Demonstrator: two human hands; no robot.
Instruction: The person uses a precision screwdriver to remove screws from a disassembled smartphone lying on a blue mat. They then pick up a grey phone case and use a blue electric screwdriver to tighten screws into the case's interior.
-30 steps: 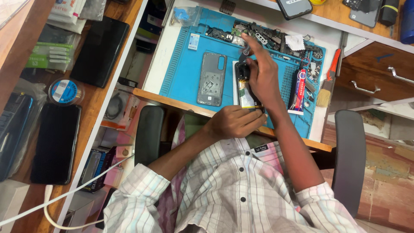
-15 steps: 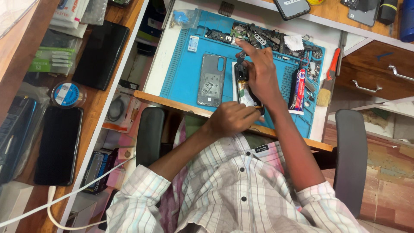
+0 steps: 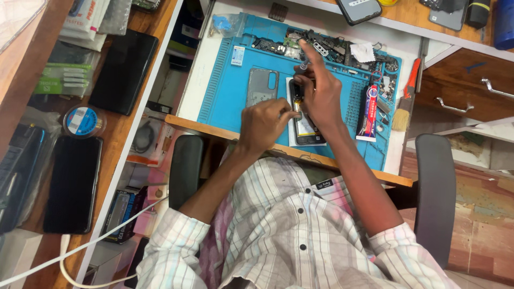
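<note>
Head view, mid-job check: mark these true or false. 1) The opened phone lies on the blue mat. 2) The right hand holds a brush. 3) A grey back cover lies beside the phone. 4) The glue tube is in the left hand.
1) True: the opened phone lies on the blue mat.
2) False: the right hand holds a screwdriver; the brush lies at the mat's edge.
3) True: grey back cover.
4) False: the glue tube lies on the mat; the left hand steadies the phone.

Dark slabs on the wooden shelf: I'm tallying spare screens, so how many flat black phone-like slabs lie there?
2. One black slab lies higher on the wooden shelf, beside green packets; the other lies lower, below a round tape roll. More may be hidden under the clutter at the frame's left edge.
</note>
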